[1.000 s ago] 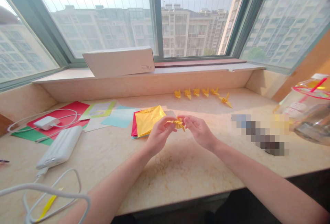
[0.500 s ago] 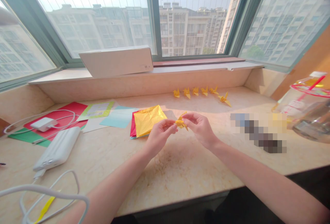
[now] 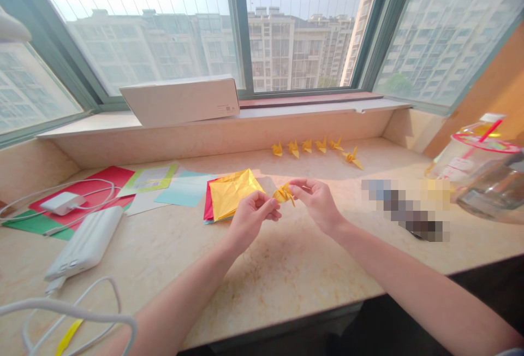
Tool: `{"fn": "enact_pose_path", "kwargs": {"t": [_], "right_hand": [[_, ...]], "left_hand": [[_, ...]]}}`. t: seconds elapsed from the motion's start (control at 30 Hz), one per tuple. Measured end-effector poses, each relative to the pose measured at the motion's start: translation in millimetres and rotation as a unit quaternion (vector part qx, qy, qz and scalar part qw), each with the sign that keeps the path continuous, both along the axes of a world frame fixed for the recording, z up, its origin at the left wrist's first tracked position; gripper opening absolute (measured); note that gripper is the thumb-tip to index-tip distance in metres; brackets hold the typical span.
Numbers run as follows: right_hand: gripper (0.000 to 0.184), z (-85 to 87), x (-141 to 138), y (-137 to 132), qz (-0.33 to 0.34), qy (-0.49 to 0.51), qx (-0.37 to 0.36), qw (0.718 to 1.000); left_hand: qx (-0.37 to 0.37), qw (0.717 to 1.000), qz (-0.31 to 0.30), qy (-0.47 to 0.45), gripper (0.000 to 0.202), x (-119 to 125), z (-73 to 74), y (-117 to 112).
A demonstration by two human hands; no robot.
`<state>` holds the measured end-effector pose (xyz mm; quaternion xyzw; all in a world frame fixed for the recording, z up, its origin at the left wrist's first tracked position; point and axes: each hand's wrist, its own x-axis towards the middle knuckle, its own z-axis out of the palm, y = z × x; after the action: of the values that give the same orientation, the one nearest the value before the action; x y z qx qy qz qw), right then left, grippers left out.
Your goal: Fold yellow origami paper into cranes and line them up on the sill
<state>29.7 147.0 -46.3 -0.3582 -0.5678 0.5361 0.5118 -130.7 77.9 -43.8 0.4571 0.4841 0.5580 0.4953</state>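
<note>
A small folded yellow paper crane (image 3: 284, 194) is held above the marble counter between both hands. My left hand (image 3: 250, 218) pinches its left side with curled fingers. My right hand (image 3: 317, 201) pinches its right side with thumb and forefinger. Just left of the hands lies a stack of square papers (image 3: 230, 193), yellow on top, red beneath. Further back, several finished yellow paper cranes (image 3: 315, 147) stand in a row near the wall.
A white power bank (image 3: 84, 245) and white cables (image 3: 69, 312) lie at the left, with a charger (image 3: 62, 202) on red and green sheets (image 3: 104, 181). A white box (image 3: 180, 100) rests on the sill. Clear lidded cups (image 3: 478, 176) stand at the right edge.
Both hands drifted slightly as the crane was turned and worked between the fingers. The view shifted a little to the right.
</note>
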Motion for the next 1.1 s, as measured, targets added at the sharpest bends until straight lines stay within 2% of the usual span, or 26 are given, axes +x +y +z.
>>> {"fn": "enact_pose_path", "kwargs": {"t": [0.33,0.53,0.67,0.8,1.1], "right_hand": [[0.027,-2.4,6,12,0.026,0.051,-0.066,0.996],[0.024,-0.3,6,10,0.025,0.039,-0.037,0.998],[0.022,3.8,11,14,0.062,0.097,-0.107,0.988],[0.024,6.5,17,20,0.089,0.132,-0.161,0.974],[0.023,11.5,21,22,0.057,0.154,-0.169,0.972]], "left_hand": [[-0.006,0.999,-0.018,0.043,0.024,-5,-3.4,1],[-0.004,0.997,-0.045,0.057,0.025,-6,3.1,-1],[0.002,0.996,-0.05,0.068,0.026,-5,8.6,-2],[0.011,0.997,-0.047,0.063,0.027,-5,7.2,-1],[0.014,0.997,-0.045,0.053,0.02,-6,0.6,4]]}}
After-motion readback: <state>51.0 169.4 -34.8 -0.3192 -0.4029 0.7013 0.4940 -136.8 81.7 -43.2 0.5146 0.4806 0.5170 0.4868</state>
